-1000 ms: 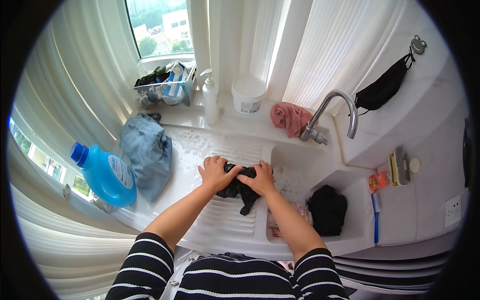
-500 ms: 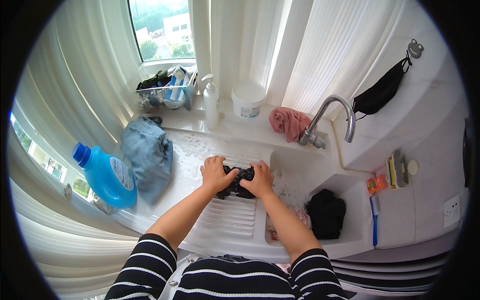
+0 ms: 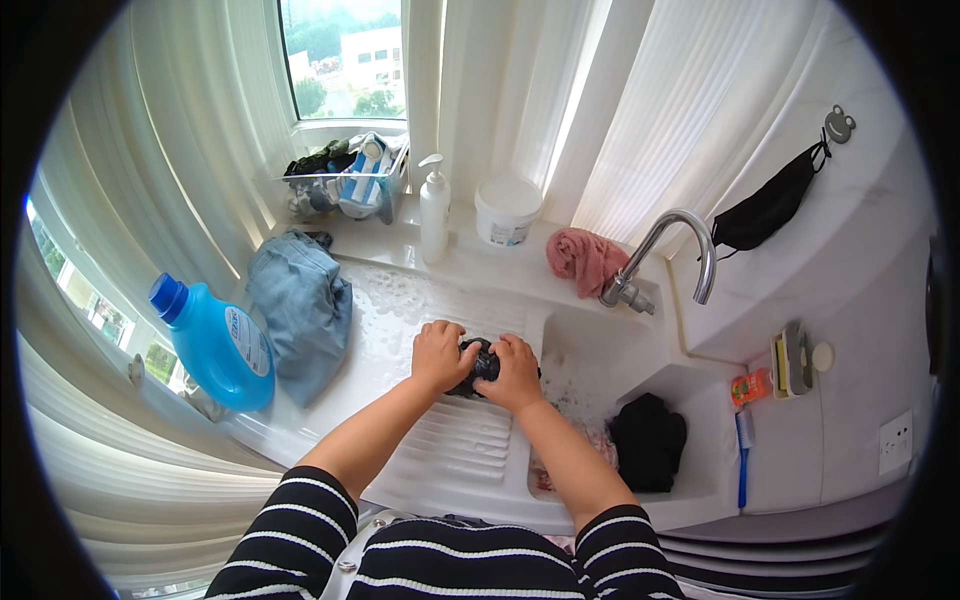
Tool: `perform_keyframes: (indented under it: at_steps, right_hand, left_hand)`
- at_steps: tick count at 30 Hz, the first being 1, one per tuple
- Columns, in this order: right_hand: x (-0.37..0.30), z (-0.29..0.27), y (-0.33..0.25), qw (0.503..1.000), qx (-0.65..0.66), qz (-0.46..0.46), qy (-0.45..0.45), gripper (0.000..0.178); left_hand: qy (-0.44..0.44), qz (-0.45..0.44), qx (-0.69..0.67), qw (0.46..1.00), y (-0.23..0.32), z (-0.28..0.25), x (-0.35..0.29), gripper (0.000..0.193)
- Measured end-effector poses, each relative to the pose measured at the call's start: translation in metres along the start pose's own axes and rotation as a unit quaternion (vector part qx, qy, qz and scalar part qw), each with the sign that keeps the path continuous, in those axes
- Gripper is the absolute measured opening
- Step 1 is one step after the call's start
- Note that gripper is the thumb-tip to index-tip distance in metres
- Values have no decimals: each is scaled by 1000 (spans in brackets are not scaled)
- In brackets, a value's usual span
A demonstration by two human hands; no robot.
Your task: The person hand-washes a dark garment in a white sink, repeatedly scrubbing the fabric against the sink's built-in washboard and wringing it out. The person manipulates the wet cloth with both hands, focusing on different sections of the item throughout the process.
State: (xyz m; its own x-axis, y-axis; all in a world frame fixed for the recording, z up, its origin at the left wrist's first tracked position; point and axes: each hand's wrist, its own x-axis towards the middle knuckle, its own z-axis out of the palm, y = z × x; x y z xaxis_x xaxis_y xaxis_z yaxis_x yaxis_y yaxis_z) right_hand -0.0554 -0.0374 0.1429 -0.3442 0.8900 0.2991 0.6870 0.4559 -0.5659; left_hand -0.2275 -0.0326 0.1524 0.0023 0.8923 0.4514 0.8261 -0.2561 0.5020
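My left hand and my right hand grip a wet, bunched black cloth between them, thumbs facing each other. The cloth sits on the ridged washboard moulded into the white sink counter. Most of it is hidden under my fingers, so I cannot tell what garment it is. Right of my hands is the sink basin, with suds on its wall. A bundle of black clothing lies in the basin near my right forearm, beside a pinkish patterned cloth.
Left stand a blue detergent bottle and a heap of light-blue fabric. Along the back are a basket, a pump bottle, a white tub, a pink towel and the curved faucet. A blue brush stands right.
My hands have come closer together, squeezing the black cloth into a tighter bunch. The whole view has shifted slightly.
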Motion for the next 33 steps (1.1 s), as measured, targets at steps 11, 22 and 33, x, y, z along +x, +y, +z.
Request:
perform_keyframes:
  at_steps: [11, 22, 33]
  right_hand:
    - [-37, 10, 7, 985, 114, -107, 73, 26]
    - [-65, -33, -16, 981, 49, -183, -38, 47]
    - [2, 10, -6, 996, -34, 75, 29, 58]
  left_hand:
    - [-104, 111, -83, 985, -1, -20, -41, 24]
    - [-148, 154, -82, 973, 15, -58, -73, 34]
    - [-74, -52, 48, 995, 5, -10, 3, 42]
